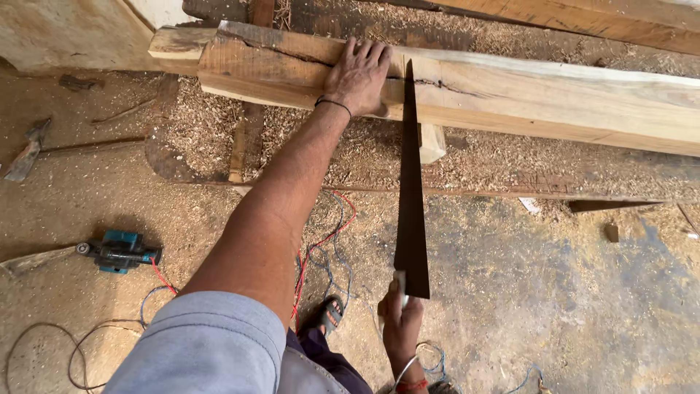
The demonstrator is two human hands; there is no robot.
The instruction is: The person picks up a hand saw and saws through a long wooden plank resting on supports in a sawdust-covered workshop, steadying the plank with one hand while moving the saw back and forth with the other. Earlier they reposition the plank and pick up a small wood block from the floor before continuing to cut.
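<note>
My left hand (360, 75) lies flat, fingers spread, on top of a long thick wooden beam (510, 95) that runs across the upper part of the view. Just right of that hand, a dark hand saw blade (411, 190) stands on edge, its narrow tip resting on the beam. My right hand (401, 321) grips the saw's handle low in the view, near my body. My sandalled foot (332, 314) shows beside it on the floor.
Sawdust and shavings (197, 124) cover the floor under the beam. A blue power tool (120, 252) with red and blue cables (328, 241) lies at the left. A hammer-like tool (29, 153) rests far left. More planks (583, 18) lie behind the beam.
</note>
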